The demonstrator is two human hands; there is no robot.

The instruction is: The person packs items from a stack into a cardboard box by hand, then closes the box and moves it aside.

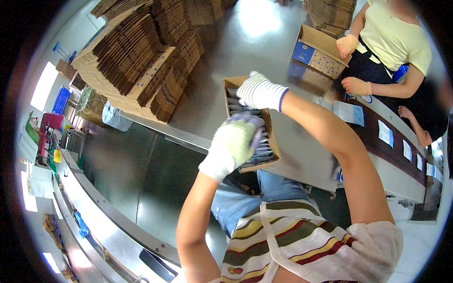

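Packing flat pouches (257,151) into open cardboard box (275,150) on steel tabletop (212,101): gloved left hand (231,144) closed on a pouch above the box, gloved right hand (259,92) just beyond, grip unclear; next probably sliding it in upright.

A packing line in a factory or warehouse.

We see tall stacks of flattened cardboard cartons (137,61) piled on a long steel worktable (226,52), open cartons (250,125) being filled with flat packets, a conveyor (396,141) carrying white pouches past a second worker (391,42), and another belt line (108,226) running along our left, with gloved hands at work.
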